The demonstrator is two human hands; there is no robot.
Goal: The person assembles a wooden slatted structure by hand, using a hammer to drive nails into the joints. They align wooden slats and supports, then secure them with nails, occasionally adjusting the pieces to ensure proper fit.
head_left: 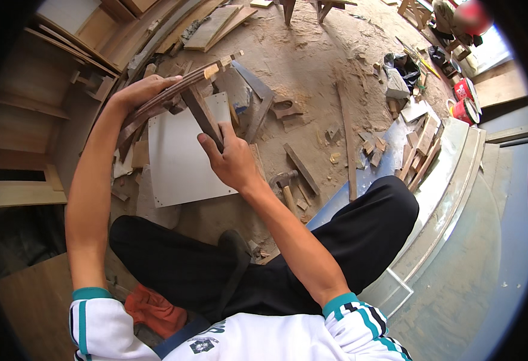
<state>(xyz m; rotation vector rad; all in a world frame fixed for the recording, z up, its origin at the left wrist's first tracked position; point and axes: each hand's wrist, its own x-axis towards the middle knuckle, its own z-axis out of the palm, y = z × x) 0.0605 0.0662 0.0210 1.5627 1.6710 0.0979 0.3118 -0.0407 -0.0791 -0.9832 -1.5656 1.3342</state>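
Observation:
A dark brown wooden frame piece [200, 111] is held tilted above the floor, its long grooved rail running up to the right and a shorter bar joining it from below. My left hand [146, 91] is closed over the rail's left part, fingers on top. Around the lower end of the short bar my right hand [235, 157] is closed, thumb on the near side. Beneath lies a white panel [185, 162] with small holes along its edges. A hammer [285, 188] rests on the floor just right of my right forearm.
Wooden cabinets [32, 108] stand at left. A wooden handle with a hole [285, 109], a long strip [345, 141] and a pile of offcuts [421, 147] lie on the dusty floor. Red cans [465, 99] stand right; another person [456, 24] is at far right.

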